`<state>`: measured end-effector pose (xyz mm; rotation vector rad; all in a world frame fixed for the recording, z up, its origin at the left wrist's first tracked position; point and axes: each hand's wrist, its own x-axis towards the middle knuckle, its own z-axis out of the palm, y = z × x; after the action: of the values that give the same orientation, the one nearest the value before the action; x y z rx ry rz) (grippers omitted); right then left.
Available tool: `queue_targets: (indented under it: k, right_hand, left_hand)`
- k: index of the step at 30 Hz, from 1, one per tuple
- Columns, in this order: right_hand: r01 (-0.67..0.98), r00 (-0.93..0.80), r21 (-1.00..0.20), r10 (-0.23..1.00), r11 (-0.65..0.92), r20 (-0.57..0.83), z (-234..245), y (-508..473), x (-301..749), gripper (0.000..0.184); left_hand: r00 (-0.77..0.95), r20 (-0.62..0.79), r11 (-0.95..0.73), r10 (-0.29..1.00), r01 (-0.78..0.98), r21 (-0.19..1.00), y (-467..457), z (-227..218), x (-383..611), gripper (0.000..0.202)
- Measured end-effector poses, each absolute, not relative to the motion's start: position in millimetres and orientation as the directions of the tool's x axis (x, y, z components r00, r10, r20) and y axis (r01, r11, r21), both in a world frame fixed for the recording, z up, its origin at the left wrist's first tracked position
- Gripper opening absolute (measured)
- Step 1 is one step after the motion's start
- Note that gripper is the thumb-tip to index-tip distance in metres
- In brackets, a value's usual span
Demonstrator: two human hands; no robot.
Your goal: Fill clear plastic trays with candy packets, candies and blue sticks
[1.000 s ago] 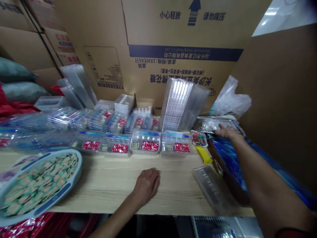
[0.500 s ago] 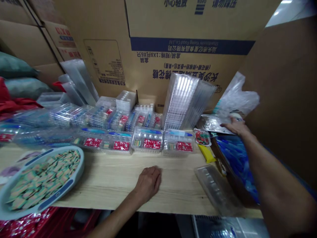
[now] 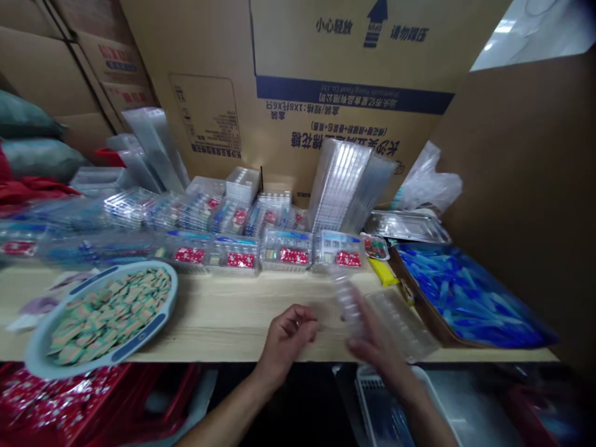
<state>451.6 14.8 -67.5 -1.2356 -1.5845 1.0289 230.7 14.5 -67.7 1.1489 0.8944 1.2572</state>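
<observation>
My right hand (image 3: pixel 375 338), smeared by motion, grips a clear plastic tray (image 3: pixel 347 301) with a ridged edge, held over the front of the table. To its left, my left hand (image 3: pixel 288 335) has loosely curled fingers, a gap between thumb and forefinger, and nothing visible in it. Behind both hands stands a row of clear filled packs; the nearest pack (image 3: pixel 339 251) contains a red patterned packet, a small striped piece and a blue item. Under my right forearm, partly covered, another clear tray (image 3: pixel 405 326) lies flat on the table.
At left stands an oval basin (image 3: pixel 170 298) of striped wrapped pieces. An open box (image 3: pixel 449 338) of blue plastic items is at right. Tall stacked trays (image 3: pixel 338 186) lean against a large carton (image 3: pixel 274 143). A yellow packet (image 3: pixel 383 272) and shiny flat tray (image 3: pixel 410 226) lie nearby.
My right hand has come from the shiny tray and plastic bag at the back right to the front middle, now with a clear tray. My left hand has lifted and loosened from a fist.
</observation>
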Motion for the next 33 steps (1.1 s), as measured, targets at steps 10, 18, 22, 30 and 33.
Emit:
queue_targets:
  k: [10, 18, 22, 30, 33]
  right_hand:
    - [0.124, -0.346, -0.992, 0.935, -0.036, -0.077, -84.5, 0.3, 347.3, 0.097]
    - [0.108, -0.259, -0.993, 0.964, -0.037, -0.064, -99.7, -1.6, 328.8, 0.093]
    - [0.053, -0.247, -0.996, 0.966, -0.065, -0.076, -99.8, -0.3, 327.9, 0.091]
    - [-0.066, -0.271, -0.989, 0.956, -0.134, -0.112, -88.6, -4.2, 327.1, 0.088]
    - [-0.087, -0.265, -0.986, 0.958, -0.14, -0.113, -88.7, -4.6, 326.2, 0.087]
  left_hand:
    - [-0.005, -0.351, 0.232, 0.936, -0.742, 0.629, -5.5, -78.4, 201.0, 0.048]
    - [-0.094, -0.27, 0.128, 0.958, -0.702, 0.7, -4.0, -72.4, 197.1, 0.042]
    - [-0.036, -0.277, 0.17, 0.96, -0.709, 0.685, 2.2, -70.5, 196.6, 0.045]
    - [0.045, -0.305, 0.233, 0.951, -0.752, 0.616, 9.7, -74.0, 197.1, 0.044]
    - [0.09, -0.296, 0.255, 0.951, -0.769, 0.587, 11.3, -76.0, 196.5, 0.043]
